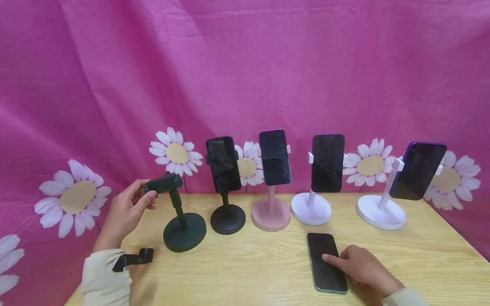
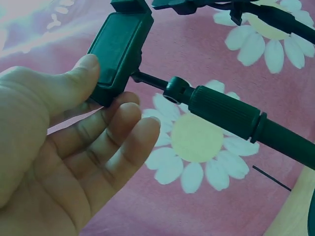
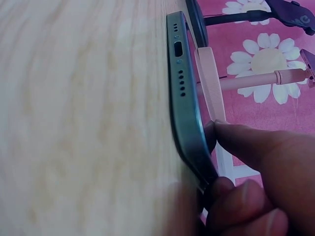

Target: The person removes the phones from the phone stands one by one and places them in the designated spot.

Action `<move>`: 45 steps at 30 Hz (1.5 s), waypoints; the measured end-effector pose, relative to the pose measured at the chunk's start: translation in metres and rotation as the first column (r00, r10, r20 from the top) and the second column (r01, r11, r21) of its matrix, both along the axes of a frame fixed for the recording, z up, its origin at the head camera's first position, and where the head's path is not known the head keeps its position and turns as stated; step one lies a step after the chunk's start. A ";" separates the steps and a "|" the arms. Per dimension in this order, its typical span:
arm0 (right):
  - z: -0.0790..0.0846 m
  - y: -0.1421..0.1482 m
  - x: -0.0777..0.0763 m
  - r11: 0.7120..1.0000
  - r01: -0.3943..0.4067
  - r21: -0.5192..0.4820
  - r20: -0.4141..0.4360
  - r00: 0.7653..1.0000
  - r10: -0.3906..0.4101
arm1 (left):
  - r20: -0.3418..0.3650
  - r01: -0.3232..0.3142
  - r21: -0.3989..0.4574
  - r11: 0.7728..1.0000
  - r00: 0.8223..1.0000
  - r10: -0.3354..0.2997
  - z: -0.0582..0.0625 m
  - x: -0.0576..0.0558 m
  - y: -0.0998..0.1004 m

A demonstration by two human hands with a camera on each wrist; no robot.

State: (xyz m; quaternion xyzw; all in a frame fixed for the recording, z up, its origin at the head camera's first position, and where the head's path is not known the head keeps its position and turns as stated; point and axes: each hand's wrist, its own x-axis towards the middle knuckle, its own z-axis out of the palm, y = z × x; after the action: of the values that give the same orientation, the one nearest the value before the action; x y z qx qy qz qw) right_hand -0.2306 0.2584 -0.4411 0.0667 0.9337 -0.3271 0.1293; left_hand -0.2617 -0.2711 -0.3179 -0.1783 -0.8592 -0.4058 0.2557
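In the head view, my left hand (image 1: 124, 210) pinches the clamp end of a dark green phone stand (image 1: 185, 233) between thumb and fingers. The clamp (image 2: 120, 49) holds no phone, and in the left wrist view the thumb lies on its near edge. My right hand (image 1: 361, 265) grips a dark phone (image 1: 328, 278) by its right long edge, thumb over the screen. The phone's bottom edge (image 3: 184, 98), with its charging port, faces the right wrist camera. It lies on or just above the table; which, I cannot tell.
A wooden table (image 1: 245, 267) bears a row of stands with phones clamped upright: a black stand (image 1: 227, 220), a pink stand (image 1: 271, 216), a white stand (image 1: 311, 210) and another white stand (image 1: 380, 213) at the far right. Behind hangs a pink cloth (image 1: 245, 76) with daisies.
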 end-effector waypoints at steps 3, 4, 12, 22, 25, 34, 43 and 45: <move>-0.001 -0.002 0.001 0.999 0.015 -0.037 0.010 1.000 -0.014 | -0.008 0.002 -0.011 1.000 1.000 -0.002 0.001 -0.008 -0.003; -0.001 -0.002 0.002 0.999 0.014 -0.038 0.007 1.000 -0.013 | -0.009 0.000 -0.019 1.000 1.000 0.000 0.001 -0.010 -0.004; -0.002 -0.004 0.002 0.998 -0.038 0.053 -0.052 0.998 0.040 | -0.012 -0.063 -0.018 0.998 0.998 0.063 0.000 -0.032 -0.006; -0.003 -0.008 0.004 0.998 -0.040 0.050 -0.080 0.996 0.044 | -0.015 -0.214 0.115 0.970 0.976 0.218 -0.009 -0.048 0.001; -0.003 -0.009 0.004 0.998 -0.040 0.053 -0.079 0.996 0.045 | -0.013 -0.224 0.130 0.966 0.974 0.228 -0.009 -0.049 0.002; -0.001 -0.008 0.002 0.997 -0.037 0.066 -0.068 0.997 0.042 | -0.001 -0.222 0.119 0.968 0.975 0.224 -0.006 -0.050 0.002; 0.008 -0.005 -0.003 0.996 -0.052 0.072 0.031 0.998 0.049 | -0.064 -0.337 -0.002 0.942 0.940 0.336 0.005 -0.044 0.012; 0.015 -0.006 -0.003 0.982 -0.082 0.173 -0.012 0.996 0.085 | -0.099 -0.343 -0.005 0.939 0.935 0.341 0.008 -0.038 0.016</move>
State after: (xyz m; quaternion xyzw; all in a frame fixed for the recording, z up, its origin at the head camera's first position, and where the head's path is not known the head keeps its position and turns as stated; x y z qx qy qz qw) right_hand -0.2332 0.2526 -0.4261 0.0352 0.9617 -0.2400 0.1275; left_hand -0.3001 -0.2546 -0.3096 -0.0483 -0.8681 -0.3364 0.3618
